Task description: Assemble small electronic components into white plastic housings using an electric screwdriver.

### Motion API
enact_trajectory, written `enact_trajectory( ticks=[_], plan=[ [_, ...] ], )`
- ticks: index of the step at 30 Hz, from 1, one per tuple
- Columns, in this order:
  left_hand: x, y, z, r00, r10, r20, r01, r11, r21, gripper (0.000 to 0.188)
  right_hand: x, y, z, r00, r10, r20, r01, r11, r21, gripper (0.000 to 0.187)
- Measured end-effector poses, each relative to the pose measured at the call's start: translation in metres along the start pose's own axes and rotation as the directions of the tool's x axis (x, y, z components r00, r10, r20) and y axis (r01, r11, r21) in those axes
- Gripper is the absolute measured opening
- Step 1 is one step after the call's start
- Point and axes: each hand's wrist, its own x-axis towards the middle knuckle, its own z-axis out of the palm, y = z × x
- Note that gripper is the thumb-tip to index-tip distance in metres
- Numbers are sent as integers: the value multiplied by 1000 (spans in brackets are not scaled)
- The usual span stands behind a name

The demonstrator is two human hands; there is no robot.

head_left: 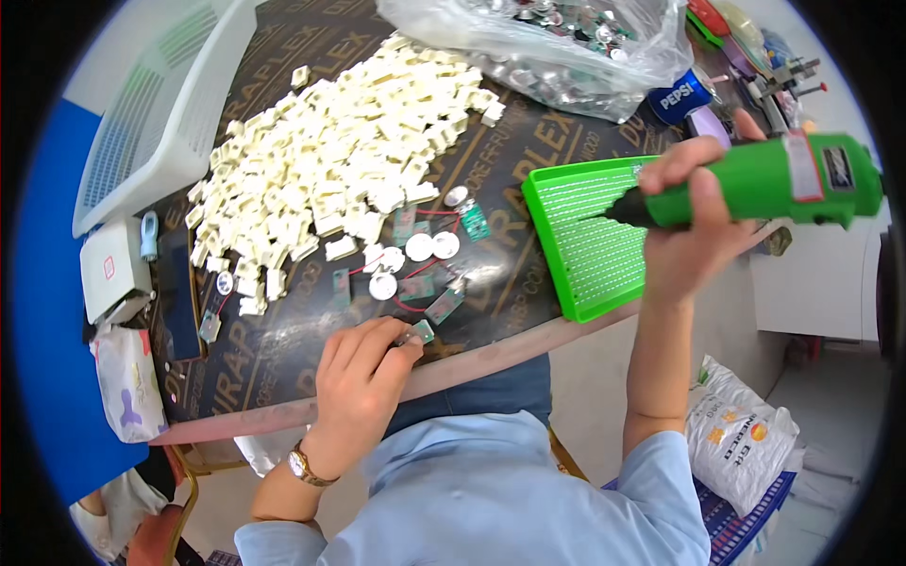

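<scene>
My right hand [694,222] grips a green electric screwdriver [764,184], held up above the table's right end with its black tip pointing left over a green mesh tray [585,255]. My left hand [363,373] rests at the table's near edge and pinches a small green circuit board [422,331] between fingers and thumb. Just beyond that hand lie several more small green boards with red wires and round white discs [420,247]. A big heap of cream plastic housings [340,160] covers the middle of the dark table [283,349].
A white plastic basket [156,113] stands at the far left. A clear bag of metal parts [557,47] lies at the back, a blue drink can [681,94] beside it. A dark phone [177,292] and tissue pack [123,382] sit left. A white sack [746,429] lies on the floor.
</scene>
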Motion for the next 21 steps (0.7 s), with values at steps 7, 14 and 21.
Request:
enact_trajectory(
  ticks=[7,14,21],
  plan=[
    [18,10,12,999,-49,-16,50,997,62,17,10,16,21,978,174,114,-171,984,-43,50],
    [21,7,11,998,-54,20,53,998,41,17,7,34,22,979,199,47,-199,980,0,45],
    [21,7,11,998,-64,7,64,998,28,16,6,35,24,985,99,144,-82,989,-121,38]
  ],
)
